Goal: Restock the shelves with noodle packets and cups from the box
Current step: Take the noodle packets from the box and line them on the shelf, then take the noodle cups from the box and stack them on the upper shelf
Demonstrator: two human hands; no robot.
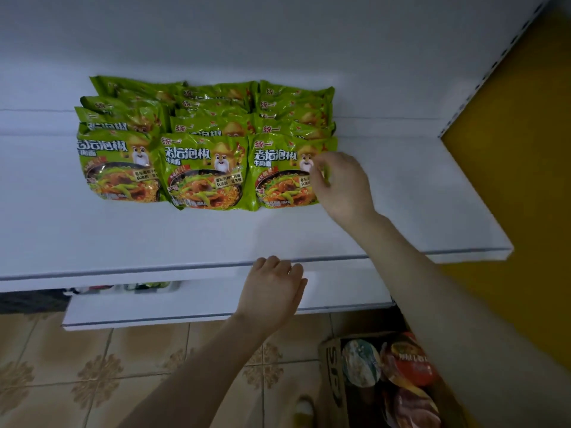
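Green noodle packets [205,171] stand in three rows on the white shelf [216,236], several deep. My right hand [343,183] is at the right edge of the front right packet [281,173], its fingers curled and pinching that edge. My left hand [273,288] hovers at the shelf's front lip with relaxed fingers, holding nothing. At the lower right, a cardboard box [332,375] on the floor holds noodle cups [361,362] and red packets [414,366].
A lower white shelf [185,307] juts out beneath the top one. A yellow wall [519,149] borders the shelf's right end. Tan tiled floor [92,375] lies below. White shelf surface stretches right of the packets.
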